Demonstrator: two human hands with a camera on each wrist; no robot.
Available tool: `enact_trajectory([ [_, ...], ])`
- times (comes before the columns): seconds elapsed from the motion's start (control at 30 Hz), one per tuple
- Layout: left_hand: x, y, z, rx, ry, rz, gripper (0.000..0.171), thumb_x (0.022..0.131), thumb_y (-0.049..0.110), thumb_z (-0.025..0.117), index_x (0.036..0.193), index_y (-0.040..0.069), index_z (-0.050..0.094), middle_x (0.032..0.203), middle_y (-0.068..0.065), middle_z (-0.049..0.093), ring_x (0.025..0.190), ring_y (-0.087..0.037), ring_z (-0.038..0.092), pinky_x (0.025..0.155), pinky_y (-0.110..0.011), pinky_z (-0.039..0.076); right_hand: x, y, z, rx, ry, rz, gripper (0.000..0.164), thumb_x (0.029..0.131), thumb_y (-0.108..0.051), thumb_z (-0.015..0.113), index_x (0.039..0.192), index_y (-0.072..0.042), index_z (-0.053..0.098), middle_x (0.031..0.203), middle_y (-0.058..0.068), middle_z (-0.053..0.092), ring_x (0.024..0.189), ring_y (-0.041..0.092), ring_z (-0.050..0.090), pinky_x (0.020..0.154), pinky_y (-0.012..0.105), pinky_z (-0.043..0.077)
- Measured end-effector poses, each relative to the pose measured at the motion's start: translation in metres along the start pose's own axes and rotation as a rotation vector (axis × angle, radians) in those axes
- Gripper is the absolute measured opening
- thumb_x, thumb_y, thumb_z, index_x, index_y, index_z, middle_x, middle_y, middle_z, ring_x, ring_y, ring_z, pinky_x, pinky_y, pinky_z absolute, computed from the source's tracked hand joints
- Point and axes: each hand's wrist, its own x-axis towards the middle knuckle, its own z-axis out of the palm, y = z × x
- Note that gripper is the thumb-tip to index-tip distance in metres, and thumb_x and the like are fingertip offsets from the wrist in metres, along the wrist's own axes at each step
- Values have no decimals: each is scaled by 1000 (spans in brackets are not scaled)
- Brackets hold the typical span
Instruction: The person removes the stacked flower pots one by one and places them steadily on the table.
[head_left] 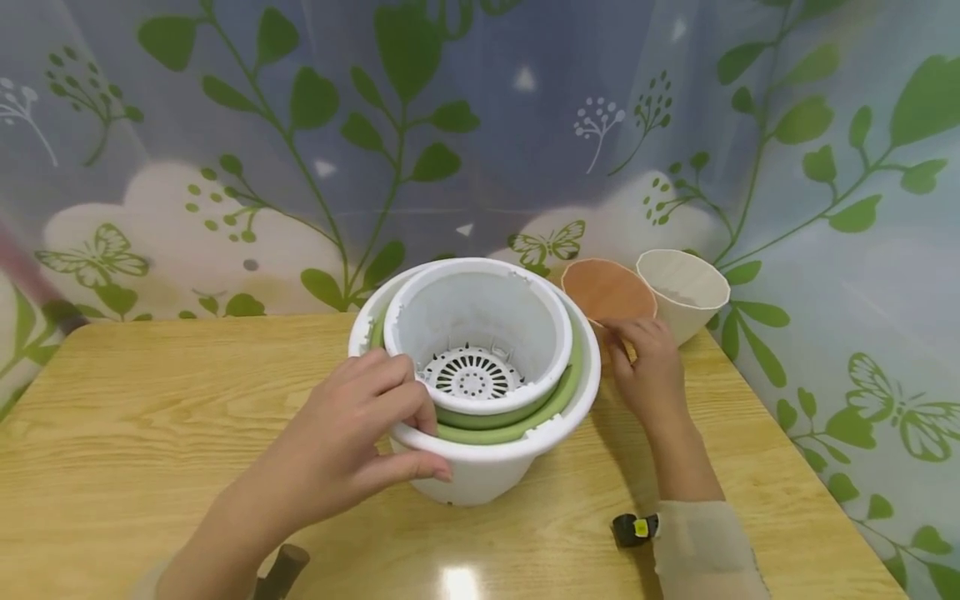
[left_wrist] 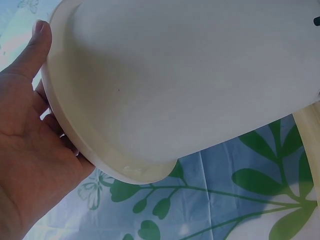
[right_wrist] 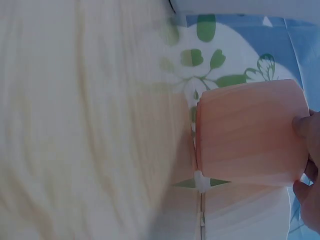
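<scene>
A large white plastic flowerpot stands upright on the table, with a green pot nested in it. Inside that sits a smaller white pot with a slotted bottom. My left hand grips the big pot's near left rim, fingers curled over the edge and thumb outside; the left wrist view shows the palm beside the rim. My right hand pinches the rim of an orange faceted pot, right of the nested pots. A cream pot stands against the orange one's right side.
The wooden table ends at a patterned curtain behind and another hanging side at right. A black device with a yellow mark is at my right wrist. A dark rod-like piece shows by the left forearm.
</scene>
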Motion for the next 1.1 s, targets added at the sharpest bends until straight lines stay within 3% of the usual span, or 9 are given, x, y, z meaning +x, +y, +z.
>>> enact_trajectory([
  [0.57, 2, 0, 3, -15, 27, 37, 36, 74, 55, 79, 82, 25, 60, 81, 15, 46, 83, -5, 43, 78, -26, 38, 5, 12, -11, -68, 58, 45, 16, 88, -1, 74, 103, -2, 77, 94, 19, 75, 91, 42, 62, 85, 52, 49],
  [0.9, 0, -1, 0, -3, 7, 13, 36, 75, 55, 78, 82, 26, 60, 82, 16, 47, 83, -4, 43, 79, -25, 39, 7, 8, -4, -29, 70, 26, 17, 85, 1, 77, 102, -2, 77, 98, 18, 76, 94, 39, 66, 89, 48, 49],
  [1.1, 1, -1, -1, -2, 9, 14, 35, 75, 56, 78, 82, 26, 60, 82, 16, 46, 83, -4, 42, 79, -25, 39, 7, 5, -4, 3, 111, 56, 14, 82, 0, 80, 96, -3, 79, 98, 18, 77, 98, 39, 68, 92, 47, 50],
])
